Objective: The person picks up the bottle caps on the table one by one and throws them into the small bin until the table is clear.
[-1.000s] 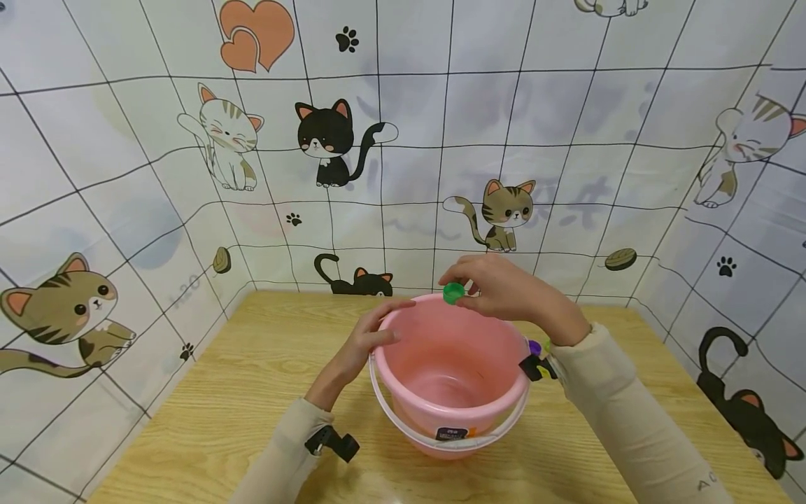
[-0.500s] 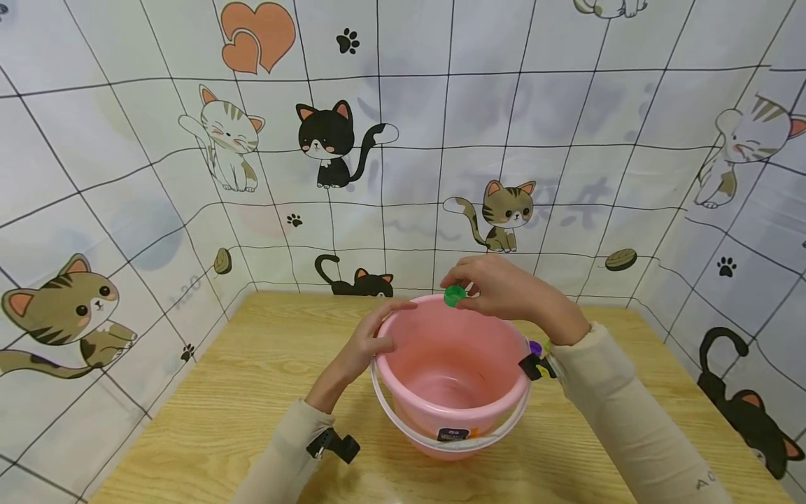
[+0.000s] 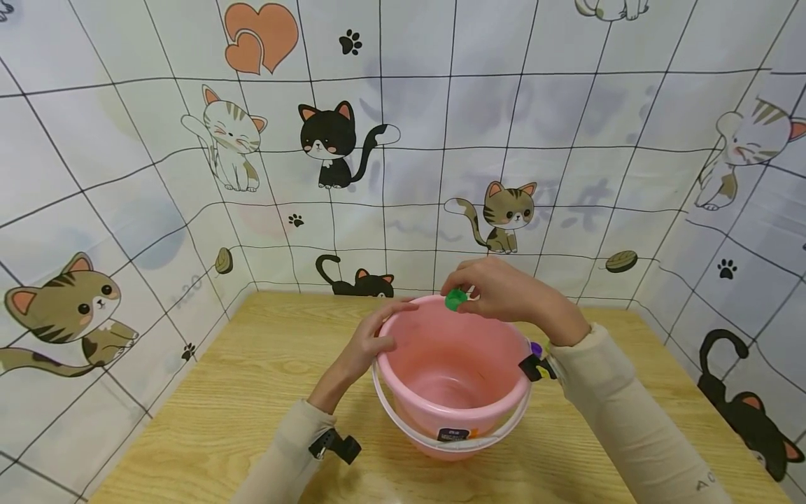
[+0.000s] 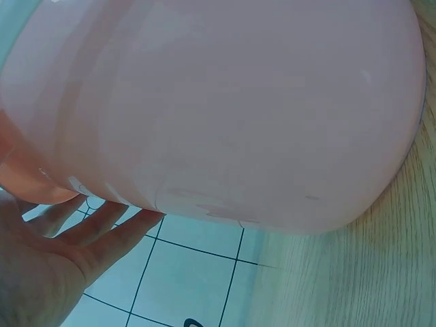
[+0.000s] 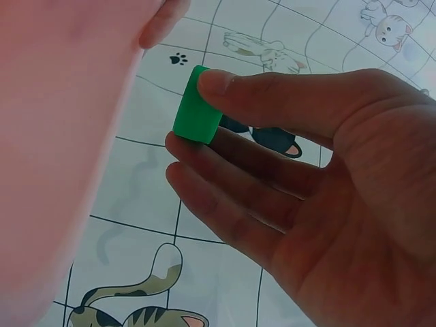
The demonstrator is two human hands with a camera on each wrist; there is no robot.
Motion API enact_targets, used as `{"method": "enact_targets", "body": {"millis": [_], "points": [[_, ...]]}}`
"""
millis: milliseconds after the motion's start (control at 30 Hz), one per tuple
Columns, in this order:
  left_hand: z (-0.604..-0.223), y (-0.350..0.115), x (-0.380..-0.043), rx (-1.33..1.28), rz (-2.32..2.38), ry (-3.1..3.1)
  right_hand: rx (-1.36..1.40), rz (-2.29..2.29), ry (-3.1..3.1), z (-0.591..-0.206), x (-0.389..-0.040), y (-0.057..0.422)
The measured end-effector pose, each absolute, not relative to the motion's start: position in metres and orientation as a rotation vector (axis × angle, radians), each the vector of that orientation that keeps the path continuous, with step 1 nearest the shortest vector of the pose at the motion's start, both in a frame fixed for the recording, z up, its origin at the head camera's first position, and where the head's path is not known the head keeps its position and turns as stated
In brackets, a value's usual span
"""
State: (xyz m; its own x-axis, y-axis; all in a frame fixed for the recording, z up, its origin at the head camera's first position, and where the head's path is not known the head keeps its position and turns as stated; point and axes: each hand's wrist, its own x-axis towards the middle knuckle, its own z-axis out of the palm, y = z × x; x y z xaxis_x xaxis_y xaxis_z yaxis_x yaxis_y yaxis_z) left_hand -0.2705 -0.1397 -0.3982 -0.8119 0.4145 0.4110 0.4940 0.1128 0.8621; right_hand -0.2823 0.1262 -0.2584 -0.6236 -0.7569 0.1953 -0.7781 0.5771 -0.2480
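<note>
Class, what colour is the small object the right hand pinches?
The small object is green, clearest in the right wrist view.

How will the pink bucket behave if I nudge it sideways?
The pink bucket probably holds its shape, since it looks like smooth, moulded plastic with a thick rim. A push high up might tip it, as it narrows downward. Its white handle, hanging on the near side, may swing.

Left sleeve: cream cloth, long, lightly creased, left of the bucket
Left wrist camera: small, black, angular, near the bucket's left side
Right sleeve: matching cream, bulky towards the wrist, right of the bucket
Right wrist camera: black, beside the bucket's right rim
Lettering: dark, on the right sleeve
</note>
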Motion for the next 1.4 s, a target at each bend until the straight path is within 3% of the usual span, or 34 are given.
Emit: {"method": "enact_targets", "body": {"millis": [1400], "points": [[-0.4017,-0.1392,-0.2735,-0.953,-1.909,-2.284,1.370,0.470,-2.722,-0.2577,-0.2821,0.1337]]}}
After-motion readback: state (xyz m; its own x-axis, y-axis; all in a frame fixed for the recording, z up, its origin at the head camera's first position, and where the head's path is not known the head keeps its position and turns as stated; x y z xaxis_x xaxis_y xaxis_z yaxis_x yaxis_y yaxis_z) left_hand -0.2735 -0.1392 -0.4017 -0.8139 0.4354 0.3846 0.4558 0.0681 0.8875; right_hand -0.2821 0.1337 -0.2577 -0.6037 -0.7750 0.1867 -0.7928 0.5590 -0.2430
